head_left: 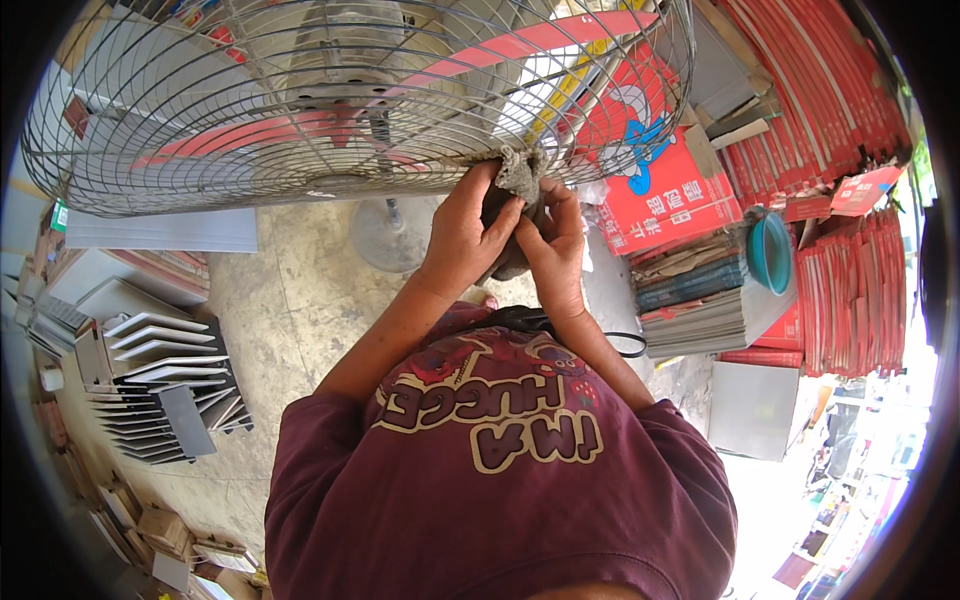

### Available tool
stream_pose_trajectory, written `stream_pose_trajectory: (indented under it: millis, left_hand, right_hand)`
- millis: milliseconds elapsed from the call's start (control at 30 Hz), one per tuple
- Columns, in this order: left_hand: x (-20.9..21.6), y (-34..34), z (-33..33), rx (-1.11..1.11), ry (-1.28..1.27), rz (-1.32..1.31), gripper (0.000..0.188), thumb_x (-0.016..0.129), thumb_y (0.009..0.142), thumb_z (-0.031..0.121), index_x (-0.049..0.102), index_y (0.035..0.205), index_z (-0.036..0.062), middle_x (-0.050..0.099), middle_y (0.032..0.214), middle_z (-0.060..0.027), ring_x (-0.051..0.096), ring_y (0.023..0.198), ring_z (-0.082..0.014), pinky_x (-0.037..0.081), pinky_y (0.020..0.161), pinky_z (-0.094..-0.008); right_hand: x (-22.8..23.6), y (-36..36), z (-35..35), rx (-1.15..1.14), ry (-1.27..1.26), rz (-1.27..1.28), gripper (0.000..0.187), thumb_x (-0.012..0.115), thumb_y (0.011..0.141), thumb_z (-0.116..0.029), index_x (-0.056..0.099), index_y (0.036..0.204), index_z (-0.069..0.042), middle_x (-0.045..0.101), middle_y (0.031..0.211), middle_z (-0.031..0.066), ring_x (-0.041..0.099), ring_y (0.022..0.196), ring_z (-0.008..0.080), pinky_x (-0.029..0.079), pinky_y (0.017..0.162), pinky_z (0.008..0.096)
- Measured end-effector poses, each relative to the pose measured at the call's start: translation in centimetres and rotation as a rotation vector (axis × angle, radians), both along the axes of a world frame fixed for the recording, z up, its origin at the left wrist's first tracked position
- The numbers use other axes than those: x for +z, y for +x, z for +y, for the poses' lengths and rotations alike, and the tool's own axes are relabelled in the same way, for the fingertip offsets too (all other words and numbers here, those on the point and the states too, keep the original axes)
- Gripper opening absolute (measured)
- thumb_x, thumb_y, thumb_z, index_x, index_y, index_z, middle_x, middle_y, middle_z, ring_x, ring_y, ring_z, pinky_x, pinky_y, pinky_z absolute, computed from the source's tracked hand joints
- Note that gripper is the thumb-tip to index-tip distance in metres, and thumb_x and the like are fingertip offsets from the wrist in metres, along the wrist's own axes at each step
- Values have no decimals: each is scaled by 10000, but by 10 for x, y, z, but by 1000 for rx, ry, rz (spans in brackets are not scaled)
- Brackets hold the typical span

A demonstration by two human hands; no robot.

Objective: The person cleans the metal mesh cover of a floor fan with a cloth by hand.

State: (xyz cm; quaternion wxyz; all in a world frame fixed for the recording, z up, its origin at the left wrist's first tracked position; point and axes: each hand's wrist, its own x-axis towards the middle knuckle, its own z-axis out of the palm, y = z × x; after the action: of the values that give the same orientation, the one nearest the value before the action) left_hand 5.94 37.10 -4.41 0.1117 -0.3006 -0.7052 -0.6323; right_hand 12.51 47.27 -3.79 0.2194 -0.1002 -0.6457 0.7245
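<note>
Ahead of me stands a large pedestal fan [340, 185] with a dark wire guard and red blades [525, 40]. A crumpled grey-brown cloth [520, 172] is bunched against the lower right rim of the guard. My left hand [464, 225] pinches the cloth from its left side, fingers bent around it. From the other side, my right hand [555, 250] grips the same cloth, thumb toward the left hand. Part of the cloth hangs below and behind my fingers. The fan's round base [385, 238] rests on the floor beyond my left wrist.
Red cartons [810, 90] are piled high on the right, with a teal basin [769, 253] among the stacks. A printed red carton [665, 190] leans near the guard. To the left stands a rack of slanted tiles [165, 385], below a grey panel [165, 231].
</note>
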Motion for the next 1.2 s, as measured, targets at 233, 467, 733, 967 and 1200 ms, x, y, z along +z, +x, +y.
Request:
stream_pose_trajectory:
  millis: [233, 467, 733, 967, 1200]
  left_hand:
    - [-7, 5, -9, -118, 17, -192, 353, 680, 785, 145, 486, 1049, 13, 600, 916, -178, 609, 837, -285, 475, 717, -330]
    - [17, 9, -33, -303, 368, -420, 389, 682, 784, 34, 450, 1095, 20, 587, 1001, -57, 545, 947, -109, 439, 804, -243]
    - [23, 12, -57, -298, 606, -645, 270, 632, 820, 27, 512, 1062, 20, 586, 994, -34, 539, 919, -84, 435, 802, -222]
    - [16, 14, -68, -318, 681, -569, 195, 625, 819, 14, 529, 989, 24, 567, 957, 5, 527, 890, -64, 430, 788, -214]
    - [18, 15, -70, -243, 496, -355, 260, 633, 791, -5, 505, 1015, 24, 550, 969, -2, 514, 911, -69, 419, 807, -224]
  right_hand:
    - [0, 14, -1, 93, -97, -83, 410, 546, 811, 40, 410, 1193, -21, 487, 1105, 72, 539, 947, 119, 452, 801, 244]
    - [27, 12, -13, 242, -121, 9, 370, 516, 824, 66, 424, 1170, -30, 491, 1126, 69, 516, 971, 114, 421, 834, 239]
    - [25, 1, -25, 253, -203, 62, 372, 505, 820, 71, 441, 1172, -29, 505, 1152, 60, 460, 1092, 133, 352, 945, 263]
    - [22, -1, -31, 312, -294, -18, 385, 517, 824, 45, 432, 1195, -14, 501, 1163, 61, 466, 1093, 140, 352, 958, 280]
    - [21, 0, -39, 395, -176, 96, 403, 585, 841, -19, 416, 1206, -15, 509, 1143, 54, 487, 1051, 133, 378, 932, 274]
